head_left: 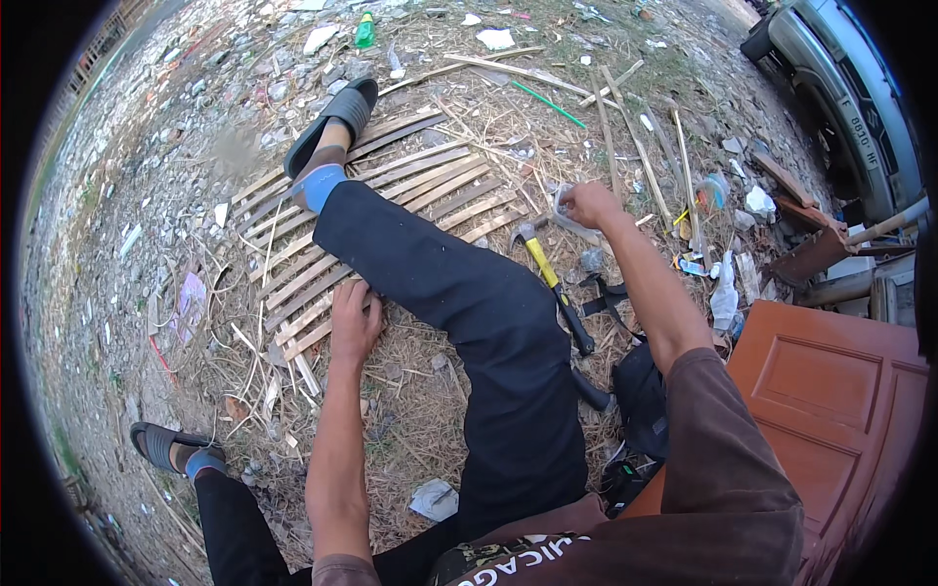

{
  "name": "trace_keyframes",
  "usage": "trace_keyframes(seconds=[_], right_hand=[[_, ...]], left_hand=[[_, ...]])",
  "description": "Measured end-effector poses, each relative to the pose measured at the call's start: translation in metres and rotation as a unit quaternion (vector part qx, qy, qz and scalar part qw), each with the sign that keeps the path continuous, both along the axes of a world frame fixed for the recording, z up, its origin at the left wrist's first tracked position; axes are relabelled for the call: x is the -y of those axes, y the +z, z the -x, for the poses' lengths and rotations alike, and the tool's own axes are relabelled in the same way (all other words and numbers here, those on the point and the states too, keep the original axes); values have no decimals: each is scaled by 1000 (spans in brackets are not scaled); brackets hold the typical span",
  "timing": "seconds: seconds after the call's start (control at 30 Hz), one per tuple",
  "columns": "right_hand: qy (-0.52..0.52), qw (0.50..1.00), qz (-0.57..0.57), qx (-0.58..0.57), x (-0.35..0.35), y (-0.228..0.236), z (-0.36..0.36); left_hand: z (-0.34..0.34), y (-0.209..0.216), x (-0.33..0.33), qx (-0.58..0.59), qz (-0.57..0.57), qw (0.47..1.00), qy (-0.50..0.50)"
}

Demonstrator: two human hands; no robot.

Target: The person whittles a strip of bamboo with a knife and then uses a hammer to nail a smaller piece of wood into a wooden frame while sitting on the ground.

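Note:
A panel of thin wooden slats (420, 176), nailed side by side in rows, lies on the dry grass under my stretched-out leg. My left hand (355, 322) rests at the near edge of the slats, its fingers apart and lying on the wood. Over on the right, my right hand (591, 206) is at a clear plastic container (578, 229), fingers drawn together at its rim. What those fingers hold, if anything, is too small to make out. A claw hammer (553, 283) with a yellow and black handle lies between that container and my knee.
Loose wooden strips (640, 146) and a green stick (549, 104) lie beyond the panel. A black bag (641, 400) sits beside my right thigh, near a reddish-brown panelled door (821, 391). A parked vehicle (850, 88) stands far right. Rubble and a green bottle (365, 31) lie farther off.

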State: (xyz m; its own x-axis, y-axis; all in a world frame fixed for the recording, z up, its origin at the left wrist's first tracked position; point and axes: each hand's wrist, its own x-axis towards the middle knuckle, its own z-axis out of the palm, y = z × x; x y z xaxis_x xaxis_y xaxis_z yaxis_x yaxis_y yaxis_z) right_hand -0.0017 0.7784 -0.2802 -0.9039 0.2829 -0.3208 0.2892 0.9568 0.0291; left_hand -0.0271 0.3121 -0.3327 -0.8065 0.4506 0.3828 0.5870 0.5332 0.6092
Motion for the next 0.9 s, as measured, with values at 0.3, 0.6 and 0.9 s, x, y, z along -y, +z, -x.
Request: trace_keyframes(seconds=[0.3,0.6,0.9], right_hand=[[22,998,53,32,-6,-16,5],[20,991,131,-6,-35,-29,-1],[-233,846,452,-159,-17,38,-10]], left_hand=[[2,40,30,88,-47,995,-8],[20,60,80,58,-8,998,8],[27,65,105,44,-67,992,98]])
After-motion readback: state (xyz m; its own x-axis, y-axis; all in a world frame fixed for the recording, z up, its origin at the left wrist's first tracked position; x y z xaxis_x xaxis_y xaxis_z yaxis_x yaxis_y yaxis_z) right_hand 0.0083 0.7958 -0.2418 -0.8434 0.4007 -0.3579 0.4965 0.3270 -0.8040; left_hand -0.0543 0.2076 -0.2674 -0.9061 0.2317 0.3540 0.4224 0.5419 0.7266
